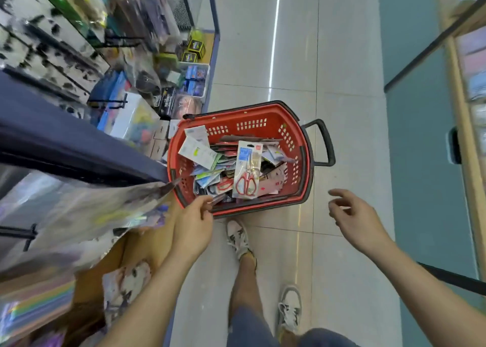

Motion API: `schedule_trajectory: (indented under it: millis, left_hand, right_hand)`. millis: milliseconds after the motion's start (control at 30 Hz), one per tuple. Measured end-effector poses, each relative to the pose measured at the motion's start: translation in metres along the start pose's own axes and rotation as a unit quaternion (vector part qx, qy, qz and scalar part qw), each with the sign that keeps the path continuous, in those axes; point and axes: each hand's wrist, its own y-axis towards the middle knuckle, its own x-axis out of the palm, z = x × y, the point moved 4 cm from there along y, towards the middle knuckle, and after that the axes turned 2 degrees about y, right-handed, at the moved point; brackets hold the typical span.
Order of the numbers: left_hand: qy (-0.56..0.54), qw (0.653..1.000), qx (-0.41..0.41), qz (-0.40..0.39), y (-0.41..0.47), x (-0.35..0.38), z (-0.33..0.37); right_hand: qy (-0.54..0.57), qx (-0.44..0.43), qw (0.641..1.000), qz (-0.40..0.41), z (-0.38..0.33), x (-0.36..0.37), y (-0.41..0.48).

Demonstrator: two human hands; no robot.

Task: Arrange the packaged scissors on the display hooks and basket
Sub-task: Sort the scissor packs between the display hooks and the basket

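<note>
Left hand [193, 224]: fingers look pinched on a dark pack [218, 198] at the near rim of the red basket [263, 109]. Right hand [353, 216] is empty, fingers loosely spread, to the basket's right. Lift by the card edge so the pile stays put. Count: one basket, packs too jumbled to count, one red-handled pair [246, 171] on top.

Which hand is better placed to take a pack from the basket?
Left. The left hand is at the near rim of the basket, seemingly pinching a dark pack; the right hand hangs open over the floor.
</note>
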Motion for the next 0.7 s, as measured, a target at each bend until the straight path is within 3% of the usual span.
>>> schedule_trajectory:
  millis: [267,400,500,567,700]
  left_hand:
    - [0.049,0.996,-0.009,-0.069,0.175,0.089,-0.023]
    - [0.093,0.993,0.075,-0.002,0.254,0.118,-0.02]
    - [0.153,0.981,0.11,0.054,0.309,0.129,-0.012]
    - [0.234,0.964,0.127,0.004,0.34,0.143,-0.012]
    - [0.438,0.879,0.166,-0.094,0.372,0.178,-0.025]
  right_hand:
    - [-0.056,-0.039,0.997,-0.029,-0.005,0.102,0.14]
    - [-0.158,-0.133,0.977,-0.053,-0.015,0.148,0.231]
    - [-0.277,-0.179,0.941,-0.08,-0.017,0.181,0.298]
    - [-0.361,-0.17,0.91,-0.114,-0.01,0.199,0.335]
    - [-0.426,-0.055,0.88,-0.205,0.019,0.224,0.376]
